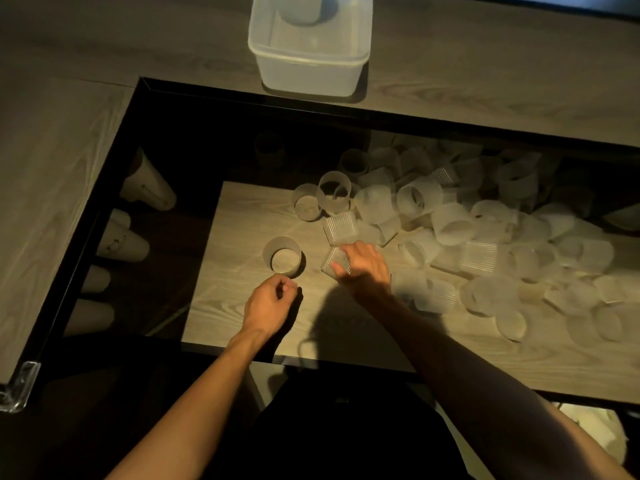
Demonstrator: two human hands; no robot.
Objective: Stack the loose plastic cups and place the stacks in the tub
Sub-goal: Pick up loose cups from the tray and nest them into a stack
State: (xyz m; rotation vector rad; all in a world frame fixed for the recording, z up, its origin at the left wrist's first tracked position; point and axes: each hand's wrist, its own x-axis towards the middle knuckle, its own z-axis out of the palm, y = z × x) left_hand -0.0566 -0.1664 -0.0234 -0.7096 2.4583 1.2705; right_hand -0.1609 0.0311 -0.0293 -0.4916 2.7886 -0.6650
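The right hand [363,266] grips a ribbed cup [333,262] lying tilted at the near edge of the pile of loose cups [485,237], centre right of the frame; the left hand [270,303], fingers curled and seemingly holding nothing, sits just below an upright cup [284,258] at centre left; the tub [308,72] stands at top centre, well apart. Squeezed hard, the thin cup could buckle or slip; lifting it carelessly may scatter its neighbours; an off-centre drop could tip the upright cup.
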